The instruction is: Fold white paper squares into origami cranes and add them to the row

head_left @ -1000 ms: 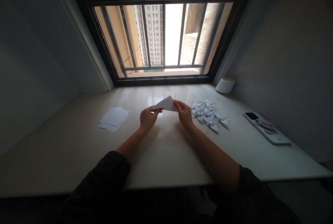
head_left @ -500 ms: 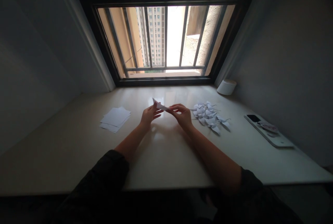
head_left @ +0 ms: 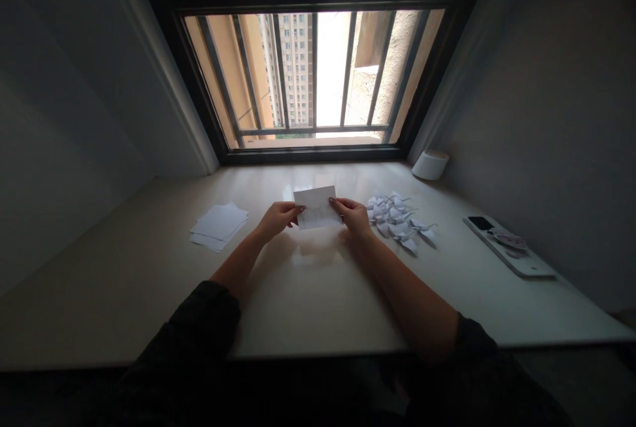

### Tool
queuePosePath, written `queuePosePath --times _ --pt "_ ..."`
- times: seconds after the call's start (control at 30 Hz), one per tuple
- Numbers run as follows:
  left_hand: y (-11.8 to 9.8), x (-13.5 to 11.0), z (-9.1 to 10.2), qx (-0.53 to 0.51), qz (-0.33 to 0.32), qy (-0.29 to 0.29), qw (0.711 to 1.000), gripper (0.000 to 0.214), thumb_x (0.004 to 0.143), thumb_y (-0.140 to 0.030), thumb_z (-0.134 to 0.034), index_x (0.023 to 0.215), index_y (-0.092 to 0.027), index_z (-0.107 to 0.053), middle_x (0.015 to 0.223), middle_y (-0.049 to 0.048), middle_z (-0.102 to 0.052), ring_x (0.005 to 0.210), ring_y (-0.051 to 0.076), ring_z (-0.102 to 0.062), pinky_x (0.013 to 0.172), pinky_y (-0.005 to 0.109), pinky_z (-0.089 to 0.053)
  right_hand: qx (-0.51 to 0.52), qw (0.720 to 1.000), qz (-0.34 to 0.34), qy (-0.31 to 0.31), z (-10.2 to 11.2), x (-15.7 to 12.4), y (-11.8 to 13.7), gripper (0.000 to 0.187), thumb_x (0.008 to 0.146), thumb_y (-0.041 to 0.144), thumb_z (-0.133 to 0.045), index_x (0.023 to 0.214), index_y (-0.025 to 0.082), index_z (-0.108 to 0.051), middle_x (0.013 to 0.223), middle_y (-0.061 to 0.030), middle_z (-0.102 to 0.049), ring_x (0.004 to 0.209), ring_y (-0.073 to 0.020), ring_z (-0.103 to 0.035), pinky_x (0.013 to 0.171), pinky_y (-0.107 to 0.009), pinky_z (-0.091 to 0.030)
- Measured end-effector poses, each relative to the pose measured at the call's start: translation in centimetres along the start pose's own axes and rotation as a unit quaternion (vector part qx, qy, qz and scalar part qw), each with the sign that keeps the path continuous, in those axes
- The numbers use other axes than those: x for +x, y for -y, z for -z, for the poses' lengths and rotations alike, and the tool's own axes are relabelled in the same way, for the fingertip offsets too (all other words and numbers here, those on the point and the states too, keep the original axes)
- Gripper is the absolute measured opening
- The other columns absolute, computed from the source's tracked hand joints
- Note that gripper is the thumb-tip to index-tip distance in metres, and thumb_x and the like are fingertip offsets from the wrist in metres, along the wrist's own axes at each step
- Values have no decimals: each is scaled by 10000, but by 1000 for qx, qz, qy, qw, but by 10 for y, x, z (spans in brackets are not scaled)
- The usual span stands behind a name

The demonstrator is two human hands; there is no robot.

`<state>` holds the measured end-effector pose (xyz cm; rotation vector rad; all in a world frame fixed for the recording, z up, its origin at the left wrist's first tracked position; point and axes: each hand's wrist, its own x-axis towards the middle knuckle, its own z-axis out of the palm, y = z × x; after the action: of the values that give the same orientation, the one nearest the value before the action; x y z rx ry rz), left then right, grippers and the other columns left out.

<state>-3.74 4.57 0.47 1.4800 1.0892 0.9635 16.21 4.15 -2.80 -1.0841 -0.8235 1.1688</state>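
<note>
Between my two hands a white sheet of paper (head_left: 316, 208) is spread out, lifted a little above the pale counter (head_left: 308, 308). Faint lines or print run across its face. My left hand (head_left: 279, 218) pinches its left edge between thumb and fingers. At the right edge, my right hand (head_left: 354, 214) grips it the same way, thumb on top. Just beyond my right hand lies a heap of folded white paper cranes (head_left: 397, 218). To the left of my left hand sits a small stack of white paper sheets (head_left: 218, 225).
A phone (head_left: 511, 248) with a round attachment on its back lies at the right, near the wall. A white cylindrical object (head_left: 430, 165) stands in the back right corner. Behind the counter is a barred window (head_left: 313, 76) with a dark frame.
The paper was folded to a narrow pointed shape and is now opened out flat, facing me. My hands have moved apart, each to one side edge.
</note>
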Motion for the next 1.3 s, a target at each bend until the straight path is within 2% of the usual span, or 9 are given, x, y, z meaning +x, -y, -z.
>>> queuePosePath --times 0.2,0.3,0.5,0.63,0.77,0.9,1.0,1.17,1.3 --pt "2 2 4 -114 117 15 986 361 614 -417 -750 847 -145 -710 676 77 -649 569 135 -601 448 207 -353 37 997 51 38 1 -1 6 404 511 341 -751 891 271 -632 864 20 -673 659 -128 -594 559 -238 -470" --pt "1 2 5 -169 165 11 972 299 635 -355 -756 848 -155 -691 720 72 -649 630 127 -610 471 199 -365 32 995 44 83 0 -6 12 260 572 342 -680 812 242 -668 850 -1 -669 686 -142 -596 591 -254 -485" --pt "-3 3 6 -285 203 -35 936 53 731 -222 -678 756 -178 -662 647 17 -607 566 84 -564 444 178 -366 40 982 35 179 -2 -15 19 295 646 355 -603 900 242 -702 826 -30 -692 797 -208 -657 701 -314 -487" --pt "-3 4 5 -287 210 -54 933 51 740 -214 -663 707 -176 -652 643 17 -612 569 80 -571 464 168 -397 20 984 66 166 -6 -16 15 333 606 370 -727 914 249 -686 816 -20 -694 809 -198 -666 724 -305 -476" --pt "0 2 1 -232 204 -37 951 99 682 -235 -707 752 -169 -680 721 57 -661 640 125 -613 516 191 -438 -2 994 73 76 -9 -13 10 303 575 466 -749 686 198 -662 668 -18 -665 706 -179 -657 676 -296 -477" --pt "-1 -1 -3 -170 160 -17 972 405 697 -531 -633 897 -183 -693 910 129 -688 814 235 -649 606 279 -488 -5 995 94 27 -8 -12 9 302 596 477 -735 655 192 -652 640 -13 -651 651 -155 -625 650 -294 -481" --pt "-6 -3 -6 -153 88 -58 983 620 724 -691 -466 1089 -220 -637 1050 139 -660 911 268 -635 703 346 -496 1 995 100 18 -9 -12 8 298 580 456 -747 701 197 -662 653 -8 -659 621 -145 -607 639 -298 -479" --pt "-13 -10 -14 39 -125 -109 985 543 699 -496 -661 1183 -263 -583 1145 81 -637 1095 241 -561 896 324 -428 -22 994 106 25 -13 -14 4 331 572 436 -750 759 182 -648 660 -15 -670 620 -150 -608 622 -287 -477" --pt "-10 -15 -20 147 -165 -124 967 398 725 -442 -656 1085 -275 -653 1030 42 -687 970 220 -621 822 301 -471 -27 991 121 53 -17 -20 4 358 583 433 -746 806 171 -648 674 -24 -685 611 -150 -613 614 -284 -475"
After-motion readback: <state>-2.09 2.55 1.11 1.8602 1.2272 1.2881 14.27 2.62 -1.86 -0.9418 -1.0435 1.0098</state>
